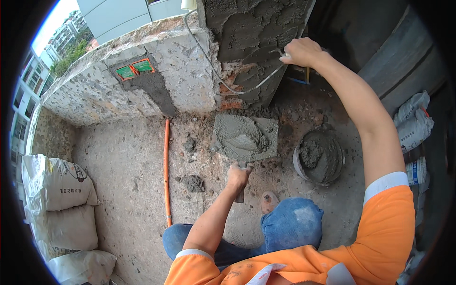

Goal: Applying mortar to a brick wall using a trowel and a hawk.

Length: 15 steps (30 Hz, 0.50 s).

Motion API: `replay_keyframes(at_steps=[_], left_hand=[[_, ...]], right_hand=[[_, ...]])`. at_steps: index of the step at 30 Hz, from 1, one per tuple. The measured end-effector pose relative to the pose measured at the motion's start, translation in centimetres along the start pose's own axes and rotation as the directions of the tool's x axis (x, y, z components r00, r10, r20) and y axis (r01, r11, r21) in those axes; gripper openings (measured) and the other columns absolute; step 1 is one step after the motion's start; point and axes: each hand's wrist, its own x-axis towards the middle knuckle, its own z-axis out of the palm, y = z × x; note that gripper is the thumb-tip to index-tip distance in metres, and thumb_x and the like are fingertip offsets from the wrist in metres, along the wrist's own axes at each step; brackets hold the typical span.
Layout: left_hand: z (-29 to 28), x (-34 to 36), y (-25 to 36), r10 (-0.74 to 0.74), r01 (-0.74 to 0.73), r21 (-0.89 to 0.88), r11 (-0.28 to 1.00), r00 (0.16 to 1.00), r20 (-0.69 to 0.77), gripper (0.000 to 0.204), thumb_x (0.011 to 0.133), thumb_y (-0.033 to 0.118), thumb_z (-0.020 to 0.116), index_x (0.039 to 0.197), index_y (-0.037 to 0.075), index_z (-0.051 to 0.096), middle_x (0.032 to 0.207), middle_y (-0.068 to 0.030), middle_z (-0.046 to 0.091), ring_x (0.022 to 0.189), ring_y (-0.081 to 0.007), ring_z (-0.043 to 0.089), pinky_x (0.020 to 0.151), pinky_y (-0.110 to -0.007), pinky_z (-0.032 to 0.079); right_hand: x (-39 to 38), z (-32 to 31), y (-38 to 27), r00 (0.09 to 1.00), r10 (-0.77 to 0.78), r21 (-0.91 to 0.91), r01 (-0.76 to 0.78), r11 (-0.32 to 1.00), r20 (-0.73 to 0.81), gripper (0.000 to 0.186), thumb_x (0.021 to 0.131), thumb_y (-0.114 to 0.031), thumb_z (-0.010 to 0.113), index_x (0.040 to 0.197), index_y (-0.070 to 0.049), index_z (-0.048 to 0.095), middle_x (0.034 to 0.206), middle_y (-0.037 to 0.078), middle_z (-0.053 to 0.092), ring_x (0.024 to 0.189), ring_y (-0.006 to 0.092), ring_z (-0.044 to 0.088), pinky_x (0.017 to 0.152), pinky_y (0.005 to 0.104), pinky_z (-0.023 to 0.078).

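Note:
My left hand [239, 175] is wrapped round the handle of a square mortar hawk [271, 138], which is held out in front of my knees. A heap of wet grey mortar [242, 137] covers most of its plate. My right hand [304, 51], arm stretched forward, grips a plastering trowel [264, 54] by its handle. The trowel's blade lies against the wet mortar face of a column [256, 23] and is hard to tell from it. Lower on the column, patches of red brick show beside the fresh mortar.
A bucket of mortar [295, 161] stands on the floor at right. A grey cable [209, 59] loops across the column. An orange conduit [166, 171] runs along the floor to the low wall [185, 71], which holds two green-covered boxes [134, 69]. White sacks [71, 190] are stacked at left.

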Motion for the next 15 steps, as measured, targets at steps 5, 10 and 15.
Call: replay_keyframes(at_steps=[5, 10, 15], left_hand=[[-0.1, -0.5, 1.1, -0.062, 0.063, -0.042, 0.997, 0.997, 0.037, 0.034, 0.076, 0.009, 0.064, 0.104, -0.003, 0.05, 0.065, -0.0072, 0.056, 0.045, -0.0168, 0.053, 0.041, -0.032, 0.044], [-0.4, -1.2, 3.0, -0.109, 0.116, -0.077, 0.99, 0.99, 0.086, 0.042, 0.078, 0.016, 0.068, 0.113, -0.005, 0.056, 0.075, -0.0121, 0.064, 0.052, -0.0192, 0.059, 0.047, -0.033, 0.047], [-0.7, -1.5, 3.5, -0.122, 0.131, -0.111, 0.985, 0.989, 0.082, 0.038, 0.081, 0.023, 0.07, 0.105, -0.003, 0.057, 0.069, -0.0107, 0.062, 0.05, -0.0187, 0.057, 0.045, -0.033, 0.046]], right_hand=[[0.5, -3.0, 3.7, 0.994, 0.072, -0.004, -0.073, 0.997, -0.086, 0.042, 0.084, -0.046, 0.062, 0.087, -0.005, 0.071, 0.088, 0.015, 0.069, 0.089, 0.0353, 0.067, 0.079, 0.0458, 0.054], [-5.1, -1.6, 6.2, 0.885, 0.169, 0.13, -0.124, 0.984, -0.433, 0.04, 0.086, -0.047, 0.06, 0.087, -0.008, 0.069, 0.08, 0.015, 0.069, 0.078, 0.0361, 0.066, 0.072, 0.045, 0.054], [-13.5, 4.6, -2.6, 0.811, 0.23, 0.478, 0.069, 0.876, -0.538, 0.026, 0.085, -0.03, 0.067, 0.085, -0.005, 0.064, 0.075, 0.016, 0.065, 0.071, 0.0365, 0.065, 0.06, 0.0411, 0.052]])
